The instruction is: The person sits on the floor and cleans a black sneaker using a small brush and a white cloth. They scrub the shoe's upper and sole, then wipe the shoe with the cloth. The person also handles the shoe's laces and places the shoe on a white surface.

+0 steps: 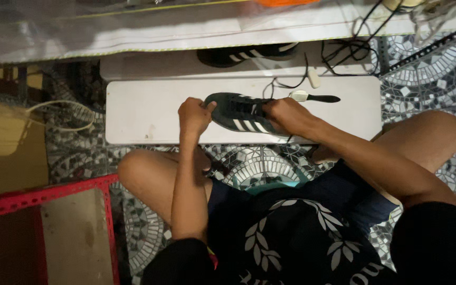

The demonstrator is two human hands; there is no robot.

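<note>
A dark sneaker with white side stripes (pixel 238 113) lies on a white board (pixel 143 111) in front of me. My left hand (pixel 193 115) grips its toe end. My right hand (pixel 286 115) is closed over the heel and lace area, with black laces showing beside the fingers. A second matching dark sneaker (pixel 246 54) sits farther back on another white board (pixel 154 66).
A small brush with a white head and black handle (pixel 312 97) lies on the board to the right of the shoe. Black cables (pixel 344 58) trail at the back right. A red metal frame (pixel 38 195) stands at the lower left. Patterned tile floor (pixel 434 79) surrounds the boards.
</note>
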